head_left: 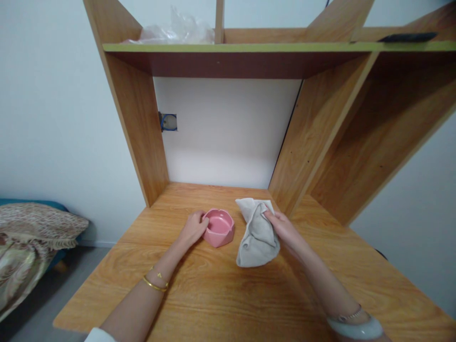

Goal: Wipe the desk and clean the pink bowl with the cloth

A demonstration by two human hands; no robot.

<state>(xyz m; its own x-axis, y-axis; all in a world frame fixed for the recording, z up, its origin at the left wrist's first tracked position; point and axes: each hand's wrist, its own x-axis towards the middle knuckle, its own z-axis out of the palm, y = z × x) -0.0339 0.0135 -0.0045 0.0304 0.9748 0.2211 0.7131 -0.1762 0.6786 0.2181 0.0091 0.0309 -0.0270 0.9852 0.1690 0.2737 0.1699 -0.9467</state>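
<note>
A small pink bowl-like dish sits on the wooden desk. My left hand grips its left rim, fingers curled on the edge. Just right of the dish, my right hand pinches a crumpled grey cloth, which hangs from my fingers with its lower end resting on the desk. Dish and cloth lie close together but apart.
Wooden uprights and a slanted panel frame a white back wall with a socket cutout. A shelf overhead carries clear plastic wrap and a dark flat object. A patterned blanket lies at left.
</note>
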